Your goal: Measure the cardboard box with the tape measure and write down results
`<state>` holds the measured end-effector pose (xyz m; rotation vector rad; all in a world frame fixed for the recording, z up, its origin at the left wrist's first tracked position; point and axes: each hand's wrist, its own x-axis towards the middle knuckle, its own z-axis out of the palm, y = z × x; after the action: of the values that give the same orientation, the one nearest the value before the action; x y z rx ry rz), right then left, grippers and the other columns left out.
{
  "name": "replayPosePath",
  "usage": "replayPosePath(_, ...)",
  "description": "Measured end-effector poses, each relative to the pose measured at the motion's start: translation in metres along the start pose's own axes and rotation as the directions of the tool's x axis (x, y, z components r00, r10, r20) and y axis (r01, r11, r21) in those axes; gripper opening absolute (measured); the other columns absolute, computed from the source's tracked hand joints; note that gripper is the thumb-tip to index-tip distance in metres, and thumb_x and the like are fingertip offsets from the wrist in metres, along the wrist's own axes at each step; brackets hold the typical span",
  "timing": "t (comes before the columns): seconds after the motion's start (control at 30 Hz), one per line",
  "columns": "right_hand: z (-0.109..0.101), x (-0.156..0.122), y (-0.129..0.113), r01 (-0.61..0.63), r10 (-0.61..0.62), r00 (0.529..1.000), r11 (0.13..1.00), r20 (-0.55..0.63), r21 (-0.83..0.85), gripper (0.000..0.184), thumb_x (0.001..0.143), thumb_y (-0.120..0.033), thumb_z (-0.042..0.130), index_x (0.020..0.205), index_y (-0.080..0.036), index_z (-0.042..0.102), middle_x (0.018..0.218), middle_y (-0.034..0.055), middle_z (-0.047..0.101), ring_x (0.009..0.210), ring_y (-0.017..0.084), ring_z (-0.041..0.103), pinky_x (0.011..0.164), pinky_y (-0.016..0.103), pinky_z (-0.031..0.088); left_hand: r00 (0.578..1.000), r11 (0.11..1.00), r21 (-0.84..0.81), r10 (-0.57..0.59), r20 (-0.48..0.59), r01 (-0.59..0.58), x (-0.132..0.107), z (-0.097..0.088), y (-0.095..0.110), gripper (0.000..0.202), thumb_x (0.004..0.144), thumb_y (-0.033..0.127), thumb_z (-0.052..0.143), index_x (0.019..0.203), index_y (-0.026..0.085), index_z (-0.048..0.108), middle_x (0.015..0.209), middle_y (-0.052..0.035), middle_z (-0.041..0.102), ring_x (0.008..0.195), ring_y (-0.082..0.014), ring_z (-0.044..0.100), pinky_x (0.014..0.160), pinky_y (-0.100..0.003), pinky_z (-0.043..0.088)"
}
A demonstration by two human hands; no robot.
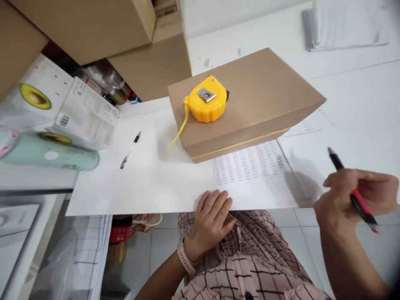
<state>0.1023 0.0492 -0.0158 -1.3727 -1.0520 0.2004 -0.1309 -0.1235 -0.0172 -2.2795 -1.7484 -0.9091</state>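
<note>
My right hand (346, 200) is raised off the table's right front and closed around a black and red pen (362, 206), its dark end pointing up and left. At the front edge, my left hand (214, 214) lies flat with fingers stretched, holding nothing. Beyond it a printed sheet (250, 164) with columns of small text sits partly under a brown cardboard box (259, 91). On the box's left part rests a yellow tape measure (208, 100) with a metal clip facing up and a yellow strap hanging over the edge. A clear pen (131, 150) with a black grip lies farther left.
Stacked cardboard boxes (156, 58) stand at the back left. White avocado-printed cartons (87, 112) and a mint green bottle (53, 154) are at the left. Papers (346, 25) lie at the back right of the white table (150, 183).
</note>
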Motion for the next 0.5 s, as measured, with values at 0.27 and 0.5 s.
replayPosePath(0.27,0.000,-0.086,-0.075,-0.397,0.099,0.402,0.915,0.910,0.076,0.034,0.095,-0.048,0.066,0.120,-0.025,0.069,0.101,0.0079,0.078,0.091,0.024,0.075,0.077,0.041,0.060,0.997,0.994,0.091,0.062,-0.039,-0.058,0.000,0.023,0.009,0.032,0.104,0.028,0.053,0.123,0.011,0.072,0.129,-0.0080,0.075,0.127,-0.0243,0.065,0.122,-0.045,0.043)
replayPosePath(0.5,0.025,-0.102,-0.070,-0.222,0.018,0.514,0.969,0.858,0.112,0.015,0.097,-0.034,0.065,0.086,-0.023,0.064,0.074,-0.0026,0.062,0.065,0.012,0.057,0.059,0.026,0.048,0.997,0.999,0.040,0.030,-0.067,-0.027,-0.012,0.022,0.004,0.028,0.100,0.021,0.060,0.124,0.011,0.070,0.128,-0.0097,0.075,0.129,-0.0222,0.065,0.120,-0.040,0.044)
